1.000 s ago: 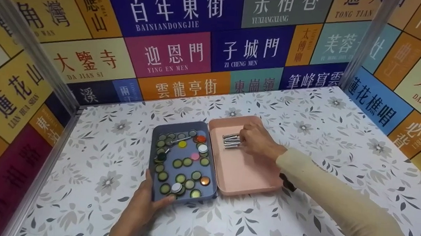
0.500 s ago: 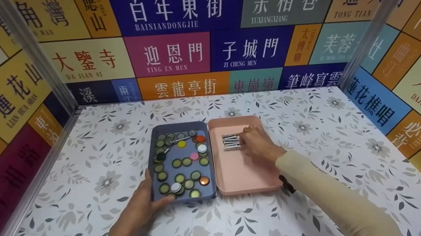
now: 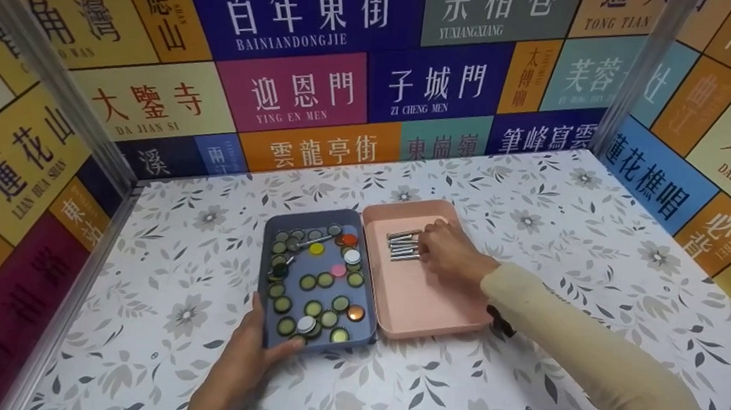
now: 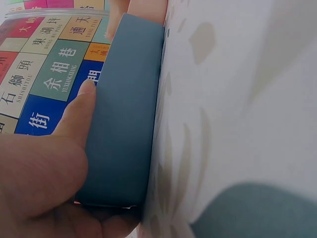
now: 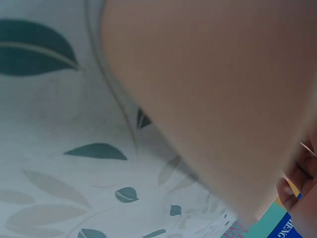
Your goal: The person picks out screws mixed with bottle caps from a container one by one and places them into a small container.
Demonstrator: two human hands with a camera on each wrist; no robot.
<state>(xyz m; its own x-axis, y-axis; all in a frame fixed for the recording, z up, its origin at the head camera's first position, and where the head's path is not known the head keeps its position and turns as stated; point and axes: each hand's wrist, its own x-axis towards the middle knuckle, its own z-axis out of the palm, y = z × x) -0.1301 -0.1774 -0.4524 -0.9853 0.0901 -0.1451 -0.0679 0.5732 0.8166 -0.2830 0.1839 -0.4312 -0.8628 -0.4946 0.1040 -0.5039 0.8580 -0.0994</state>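
Observation:
My left hand (image 3: 253,345) grips the near-left corner of the blue tray (image 3: 310,265), thumb at the near rim. In the left wrist view that hand (image 4: 44,173) wraps the end of the tray's outer wall (image 4: 124,119). Bottle caps (image 3: 313,308), mostly showing olive insides, and a few slim metal pieces (image 3: 314,242) lie in the blue tray. Over the pink tray (image 3: 410,304), my right hand (image 3: 452,250) has curled fingers at the right ends of several silver metal rods (image 3: 404,246), side by side. Its fingertips are hidden in the head view.
Both trays stand side by side on a white floral tabletop (image 3: 208,252). Sign-printed panels (image 3: 296,91) wall in the back and sides. In the right wrist view the pink tray's blurred side (image 5: 213,89) covers most of the hand (image 5: 302,188).
My right hand's fingers shift slightly at the rods, which now lie a little more spread out. The left hand and both trays stay in place.

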